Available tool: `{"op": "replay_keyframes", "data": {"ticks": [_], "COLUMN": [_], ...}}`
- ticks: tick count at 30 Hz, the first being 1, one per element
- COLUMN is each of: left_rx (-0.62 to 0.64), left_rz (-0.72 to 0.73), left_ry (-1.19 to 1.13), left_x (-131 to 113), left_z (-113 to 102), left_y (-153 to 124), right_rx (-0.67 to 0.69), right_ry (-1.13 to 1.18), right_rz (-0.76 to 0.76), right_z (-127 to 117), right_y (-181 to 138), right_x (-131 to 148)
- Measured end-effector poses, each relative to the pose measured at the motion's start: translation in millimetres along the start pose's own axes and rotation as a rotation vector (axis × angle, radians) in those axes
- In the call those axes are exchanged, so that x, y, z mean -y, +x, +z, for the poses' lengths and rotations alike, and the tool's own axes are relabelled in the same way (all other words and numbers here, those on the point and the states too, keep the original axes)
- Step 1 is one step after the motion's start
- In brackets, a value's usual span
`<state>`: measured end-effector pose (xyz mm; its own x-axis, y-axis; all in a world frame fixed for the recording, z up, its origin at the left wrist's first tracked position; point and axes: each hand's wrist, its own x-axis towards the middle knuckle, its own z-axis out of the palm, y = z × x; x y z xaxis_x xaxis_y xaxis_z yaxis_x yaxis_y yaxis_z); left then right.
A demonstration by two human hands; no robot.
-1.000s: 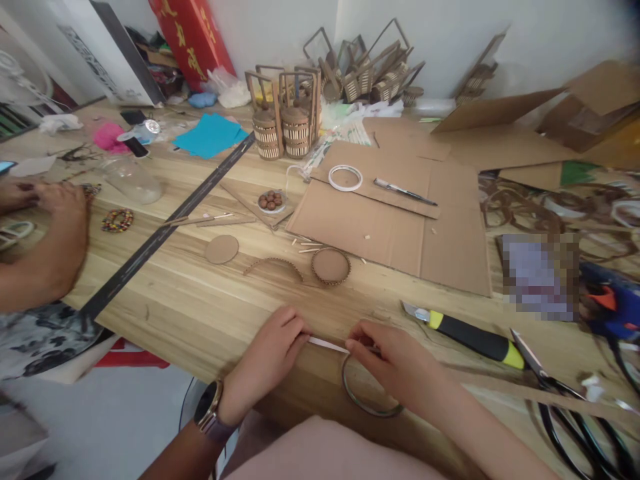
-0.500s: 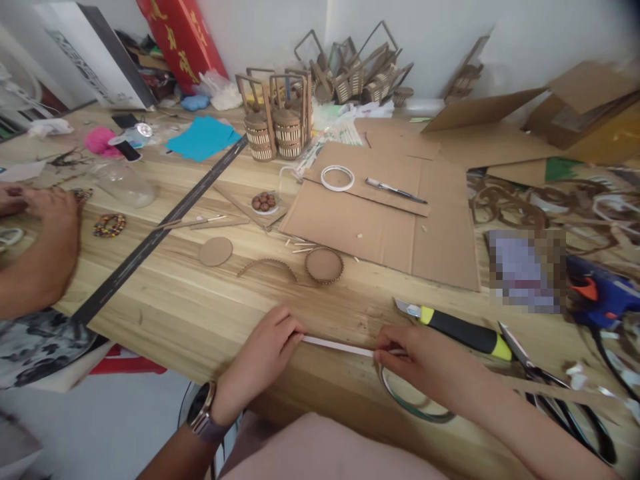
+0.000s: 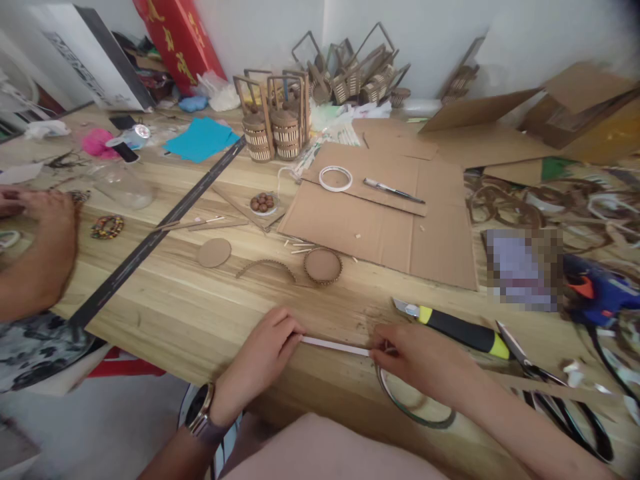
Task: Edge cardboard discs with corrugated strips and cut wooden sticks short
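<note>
Moved since 1 second ago: our right hand (image 3: 415,353), now farther from our left hand (image 3: 267,345), with more narrow white strip (image 3: 335,345) showing between them. Landmark for these entries: the flat cardboard sheet (image 3: 440,233).

Left hand, 1 wristwatch (image 3: 199,403) on its arm, in front of the sheet: thumb and fingertips pinching the strip. Right hand, also in front of the sheet: fingertips pinching the strip's other side. Strip: 1 straight run, in front of the sheet. Thin hoop (image 3: 425,422), in front of the sheet and partly under our right hand; whether it joins the strip, we cannot tell.

On the sheet: 1 white tape roll (image 3: 334,189), 1 pen (image 3: 394,191). Before its near edge: 1 rimmed cardboard round (image 3: 323,267), 1 black-and-yellow utility knife (image 3: 457,330). Left of it: 1 cardboard disc (image 3: 215,253), brown beads (image 3: 263,202); well left, a co-worker's hand (image 3: 47,207).
</note>
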<state>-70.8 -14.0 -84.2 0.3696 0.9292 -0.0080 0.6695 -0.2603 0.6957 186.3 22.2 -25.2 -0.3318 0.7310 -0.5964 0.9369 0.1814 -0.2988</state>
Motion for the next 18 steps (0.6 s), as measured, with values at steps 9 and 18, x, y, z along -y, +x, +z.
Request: {"op": "replay_keyframes", "data": {"ticks": [9, 18], "left_rx": [0.006, 0.003], "left_rz": [0.014, 0.069], "left_ry": [0.027, 0.185], "left_x": [-0.6, -7.1], "left_z": [-0.2, -1.3], "left_y": [-0.8, -2.1], "right_rx": [0.041, 0.063], "right_ry": [-0.108, -0.147], "right_rz": [0.036, 0.050], "right_z": [-3.2, -8.3], "right_y": [7.0, 12.6], "right_x": [8.8, 12.8]}}
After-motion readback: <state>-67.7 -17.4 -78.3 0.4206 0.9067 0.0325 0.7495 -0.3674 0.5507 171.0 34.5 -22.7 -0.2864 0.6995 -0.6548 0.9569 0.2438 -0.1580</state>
